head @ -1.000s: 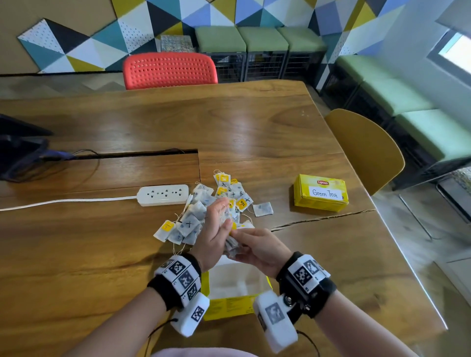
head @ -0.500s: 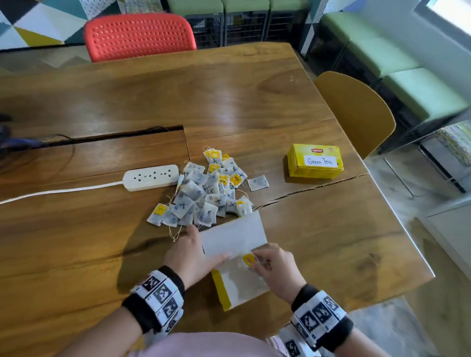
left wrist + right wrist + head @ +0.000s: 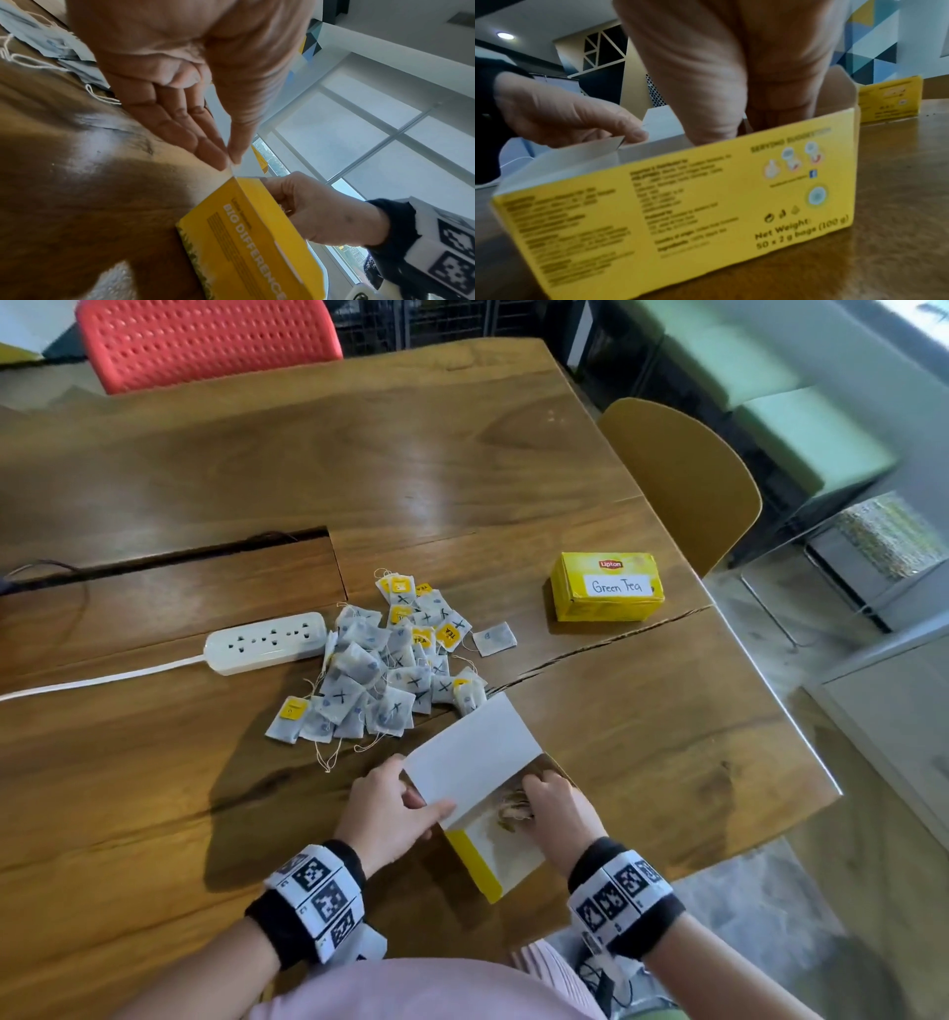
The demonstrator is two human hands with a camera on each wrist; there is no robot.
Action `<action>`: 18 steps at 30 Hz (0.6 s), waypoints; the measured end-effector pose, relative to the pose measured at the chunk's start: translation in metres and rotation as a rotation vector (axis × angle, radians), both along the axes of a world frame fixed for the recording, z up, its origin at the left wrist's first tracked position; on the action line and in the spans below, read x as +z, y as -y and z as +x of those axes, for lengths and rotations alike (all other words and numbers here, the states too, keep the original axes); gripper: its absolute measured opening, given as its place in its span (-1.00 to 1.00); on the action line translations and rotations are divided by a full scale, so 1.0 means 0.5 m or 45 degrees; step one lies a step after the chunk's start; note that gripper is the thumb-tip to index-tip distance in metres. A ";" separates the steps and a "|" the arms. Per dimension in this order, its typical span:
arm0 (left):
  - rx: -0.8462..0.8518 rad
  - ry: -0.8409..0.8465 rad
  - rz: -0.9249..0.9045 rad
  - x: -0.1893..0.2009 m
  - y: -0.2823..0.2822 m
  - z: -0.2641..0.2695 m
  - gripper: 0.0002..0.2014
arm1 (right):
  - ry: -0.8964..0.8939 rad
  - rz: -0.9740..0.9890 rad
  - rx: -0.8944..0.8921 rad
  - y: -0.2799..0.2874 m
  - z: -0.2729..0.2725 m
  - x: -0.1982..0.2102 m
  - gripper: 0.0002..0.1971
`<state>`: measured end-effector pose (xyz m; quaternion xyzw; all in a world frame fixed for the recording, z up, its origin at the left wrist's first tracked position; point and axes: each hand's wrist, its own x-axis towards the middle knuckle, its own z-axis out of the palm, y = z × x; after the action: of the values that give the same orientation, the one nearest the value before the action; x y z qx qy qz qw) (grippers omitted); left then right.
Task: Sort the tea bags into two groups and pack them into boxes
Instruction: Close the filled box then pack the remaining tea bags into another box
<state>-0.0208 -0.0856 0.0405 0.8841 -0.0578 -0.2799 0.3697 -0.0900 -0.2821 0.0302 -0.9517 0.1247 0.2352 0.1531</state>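
My right hand (image 3: 557,809) is now down inside the open yellow box (image 3: 680,203), fingers curled on a small bunch of tea bags (image 3: 513,809) it held above the box a second ago; whether they are let go yet I cannot tell. My left hand (image 3: 390,814) has come off that bunch and now pinches the white lid flap (image 3: 472,752) between thumb and straight fingers, holding it back. So one batch is going in. The unsorted pile (image 3: 390,660) lies just beyond the flap beside the power strip (image 3: 267,642), and the Green Tea box (image 3: 606,588) sits shut, well apart.
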 end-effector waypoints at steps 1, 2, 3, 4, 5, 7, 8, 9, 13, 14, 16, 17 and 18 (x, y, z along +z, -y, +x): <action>0.001 -0.011 0.000 0.000 0.000 -0.001 -0.59 | 0.012 0.038 -0.033 0.003 0.001 0.000 -0.96; 0.007 -0.024 -0.005 -0.002 0.000 -0.002 -0.58 | 0.038 0.096 -0.092 0.005 0.003 -0.001 -0.93; 0.014 -0.033 -0.006 -0.002 -0.001 -0.004 -0.58 | 0.053 0.172 -0.168 0.007 0.005 0.001 -0.91; 0.020 -0.037 0.000 -0.004 -0.002 -0.005 -0.57 | 0.050 0.241 -0.244 0.009 0.007 0.003 -0.90; 0.025 -0.034 0.011 -0.004 -0.003 -0.006 -0.58 | 0.019 0.290 -0.300 0.009 0.010 0.009 -0.87; 0.030 -0.029 0.025 -0.006 -0.005 -0.006 -0.59 | -0.084 0.313 -0.335 0.009 0.016 0.014 -0.81; 0.032 -0.035 0.026 -0.007 -0.006 -0.007 -0.59 | -0.129 0.287 -0.305 0.011 0.020 0.014 -0.78; 0.034 -0.043 0.024 -0.007 -0.007 -0.007 -0.58 | -0.163 0.252 -0.244 0.012 0.025 0.015 -0.75; 0.048 -0.071 0.011 -0.008 -0.008 -0.010 -0.48 | -0.340 0.294 0.009 0.005 0.042 0.019 -0.75; 0.054 -0.070 0.010 -0.009 -0.007 -0.010 -0.39 | -0.389 0.353 0.042 -0.002 0.043 0.018 -0.71; 0.065 -0.073 0.014 -0.010 -0.005 -0.011 -0.22 | -0.451 0.419 0.057 -0.020 0.043 0.015 -0.65; 0.063 -0.070 0.024 -0.010 -0.004 -0.012 -0.20 | -0.446 0.397 0.047 -0.028 0.042 0.012 -0.65; 0.063 -0.070 0.037 -0.008 -0.004 -0.012 -0.20 | -0.414 0.349 0.038 -0.032 0.042 0.012 -0.64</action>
<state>-0.0270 -0.0836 0.0364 0.8825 -0.0218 -0.2957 0.3650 -0.0690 -0.2659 0.0362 -0.8731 0.1006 0.4027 0.2557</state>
